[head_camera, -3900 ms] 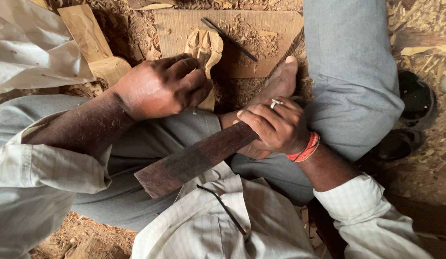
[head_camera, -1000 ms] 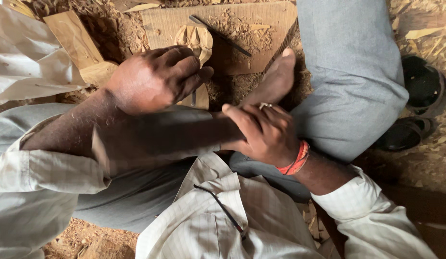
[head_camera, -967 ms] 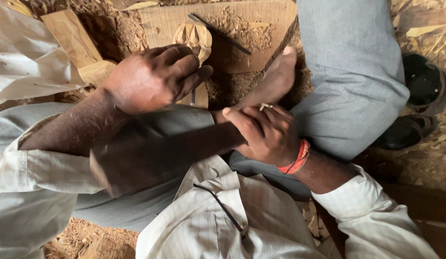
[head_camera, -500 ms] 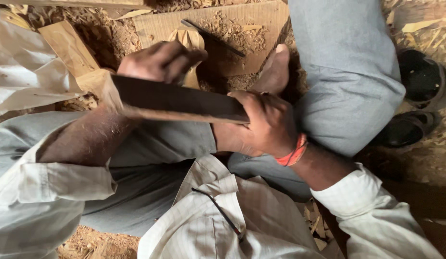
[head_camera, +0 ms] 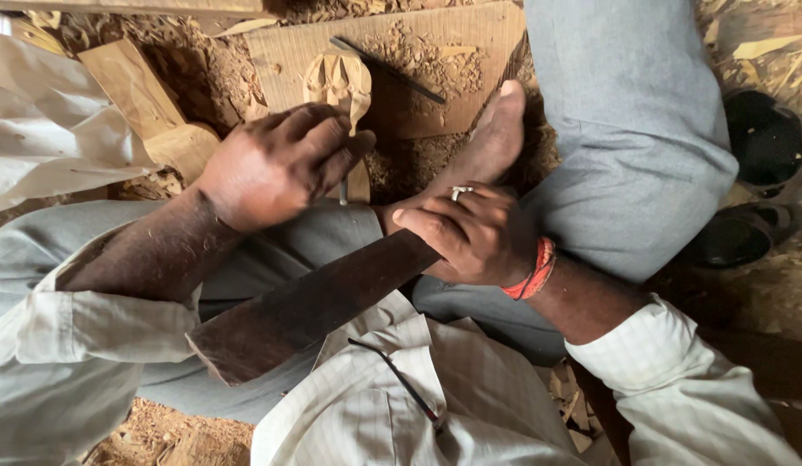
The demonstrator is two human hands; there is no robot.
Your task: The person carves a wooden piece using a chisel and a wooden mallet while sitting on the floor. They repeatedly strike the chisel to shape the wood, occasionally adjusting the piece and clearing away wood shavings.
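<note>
Sawdust and wood chips cover the ground all around you, with a flat board [head_camera: 435, 52] lying at the top of the view and a thin dark tool [head_camera: 385, 69] resting across it. Your left hand [head_camera: 276, 164] is closed around a small chisel [head_camera: 342, 192], whose metal tip just shows below the fingers, set against the pale carving [head_camera: 339, 82] that stands on the board's near edge. Your knuckles hide most of the carving's lower half. Your right hand [head_camera: 474, 233], with a ring and a red wristband, grips the handle end of a dark wooden mallet [head_camera: 306, 311], which slants down to the left over your lap, well apart from the chisel. Your bare foot [head_camera: 496, 138] lies just behind the right hand, touching the board. Offcuts of wood [head_camera: 133, 86] sit to the left beside crumpled white cloth [head_camera: 56, 147]. Dark sandals [head_camera: 764, 164] lie at the right, beyond your raised knee [head_camera: 625, 129]. Glasses [head_camera: 401, 380] hang at your shirt front.
</note>
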